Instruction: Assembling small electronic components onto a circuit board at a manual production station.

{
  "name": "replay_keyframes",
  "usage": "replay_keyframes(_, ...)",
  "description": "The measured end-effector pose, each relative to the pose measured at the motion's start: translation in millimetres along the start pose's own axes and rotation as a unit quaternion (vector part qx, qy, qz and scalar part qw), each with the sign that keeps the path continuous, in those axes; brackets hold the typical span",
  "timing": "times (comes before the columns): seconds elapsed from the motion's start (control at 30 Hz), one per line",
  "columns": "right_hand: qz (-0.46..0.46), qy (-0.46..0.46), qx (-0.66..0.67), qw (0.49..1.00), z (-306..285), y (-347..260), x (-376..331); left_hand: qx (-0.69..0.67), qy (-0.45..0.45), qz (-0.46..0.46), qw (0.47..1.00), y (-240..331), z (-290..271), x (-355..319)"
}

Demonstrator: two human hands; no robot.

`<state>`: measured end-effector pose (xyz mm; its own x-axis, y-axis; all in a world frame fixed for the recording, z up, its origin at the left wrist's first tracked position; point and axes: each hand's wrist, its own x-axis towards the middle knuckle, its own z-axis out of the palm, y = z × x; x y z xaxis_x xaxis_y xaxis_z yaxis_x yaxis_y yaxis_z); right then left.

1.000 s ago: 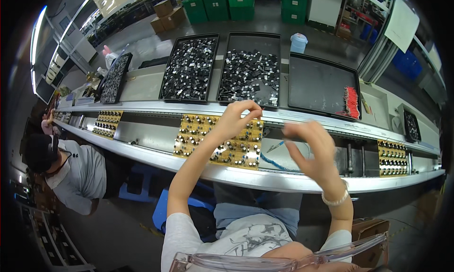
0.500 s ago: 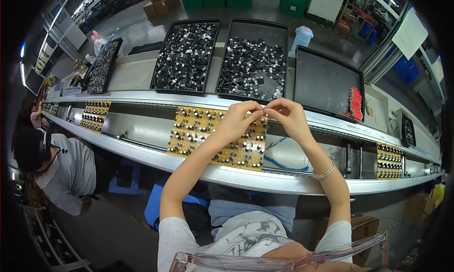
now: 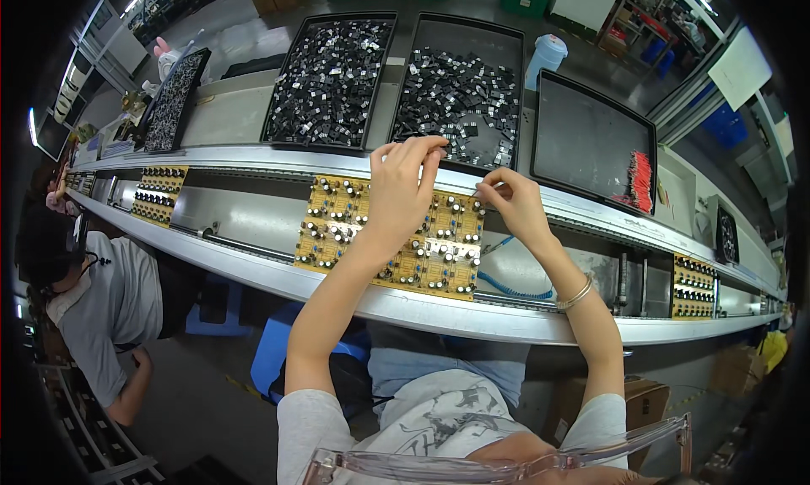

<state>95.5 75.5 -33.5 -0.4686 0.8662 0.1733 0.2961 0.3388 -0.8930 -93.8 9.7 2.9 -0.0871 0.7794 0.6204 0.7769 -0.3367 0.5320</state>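
A yellow circuit board panel lies in the rail track before me, set with several rows of small black and silver capacitors. My left hand is raised over the panel's far edge. Its fingers stretch to the near rim of a black tray of small black parts, with thumb and fingertips a little apart. At the panel's far right corner is my right hand, thumb and forefinger pinched together. Whatever is in that pinch is too small to make out.
Another black tray of black parts stands to the left. On the right, a black tray holds red pieces. Further panels sit left and right. A blue coiled cord lies in the track. A person sits at left.
My hands have parted. The left has moved away to the tray's near rim, while the right stays near the panel's far right corner.
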Motion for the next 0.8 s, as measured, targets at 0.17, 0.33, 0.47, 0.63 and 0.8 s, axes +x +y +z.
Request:
replay_keyframes(0.17,-0.015,0.002,-0.049,0.999,2,3,0,0.007,-0.001,0.003,1.0,-1,3,-2)
replay_keyframes(0.33,-0.043,0.0,-0.074,0.996,4,3,1,0.016,-0.001,0.001,1.0,-1,3,-2)
replay_keyframes(0.47,-0.11,-0.01,-0.127,0.986,7,5,0,0.016,-0.003,0.006,1.0,-3,4,-2)
replay_keyframes(0.63,-0.114,-0.005,-0.157,0.981,-1,5,1,0.028,-0.006,0.016,0.999,-7,8,-1)
replay_keyframes(0.8,-0.16,0.006,-0.16,0.974,-8,5,1,0.035,-0.009,0.031,0.999,-13,10,-1)
